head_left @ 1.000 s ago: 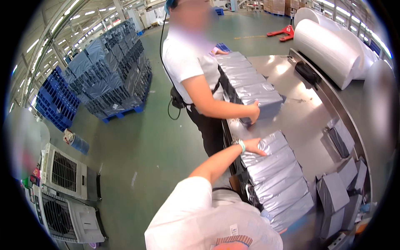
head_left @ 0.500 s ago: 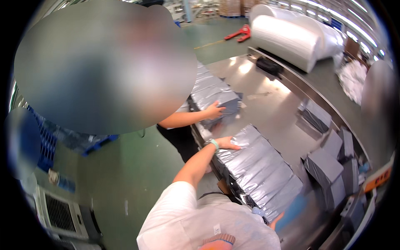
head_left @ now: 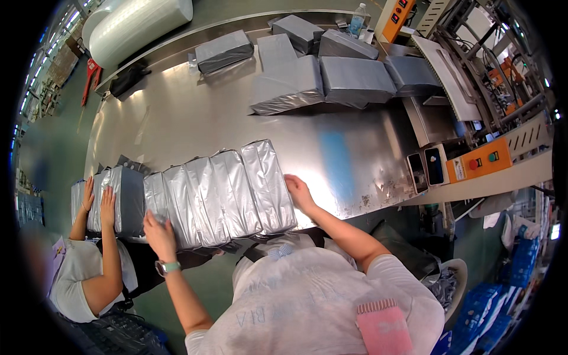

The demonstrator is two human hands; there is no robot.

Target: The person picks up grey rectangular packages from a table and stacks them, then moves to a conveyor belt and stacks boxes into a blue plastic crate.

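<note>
Several grey, plastic-wrapped packages (head_left: 213,189) stand pressed side by side in a row along the near edge of the metal table. The rightmost package (head_left: 267,186) sits a little farther back than its neighbours, with a narrow gap beside it. My left hand (head_left: 160,236), below a watch with a pale green band, is open with fingers spread at the near left end of the row. At the other end, my right hand (head_left: 300,192) is open, its fingertips against the rightmost package's side.
To the left, a co-worker's hands (head_left: 99,204) rest on another row of grey packages (head_left: 127,198). More wrapped packages (head_left: 358,77) lie at the table's far side. Two phones (head_left: 435,165) and an orange button panel (head_left: 480,160) are at the right. A black pouch (head_left: 127,80) lies far left.
My view has swung to the right. My left hand has shifted from the row's top to its near left end. My right hand, partly hidden before, now shows fully at the right end.
</note>
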